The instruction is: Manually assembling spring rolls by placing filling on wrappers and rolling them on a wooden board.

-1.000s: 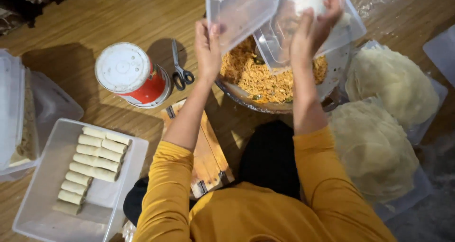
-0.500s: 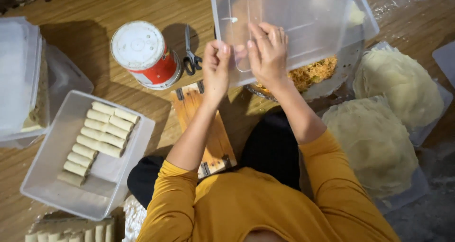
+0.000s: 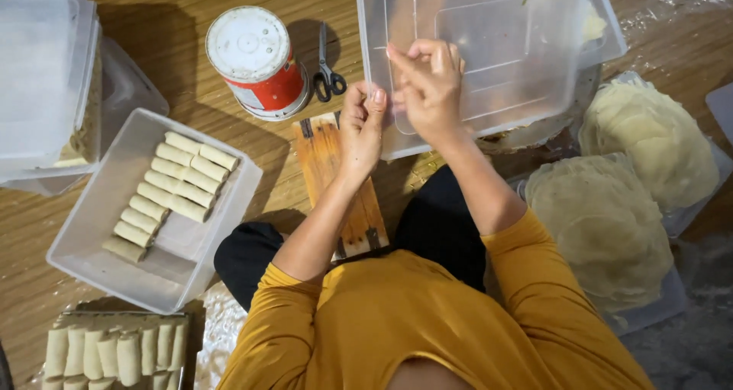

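Observation:
A large clear plastic container (image 3: 489, 46) is held tilted over the bowl behind it, hiding most of the bowl. My left hand (image 3: 362, 126) grips the container's near left corner, thumb up against the edge. Just to its right, my right hand (image 3: 429, 84) has its fingers bunched on the same edge, and the two hands almost touch. Yellow sleeves cover both arms. A wooden board (image 3: 336, 180) lies on the floor below my left wrist.
A red can with a white lid (image 3: 256, 58) and scissors (image 3: 327, 67) lie at left. A clear tray of pale rolls (image 3: 92, 252) and another tray of rolls (image 3: 114, 352) sit at lower left. Stacked clear tubs (image 3: 42, 69) are far left; round wrapper stacks (image 3: 657, 138) at right.
The clear container has come down toward me and now covers the bowl of filling. Both hands have moved together onto its near left corner.

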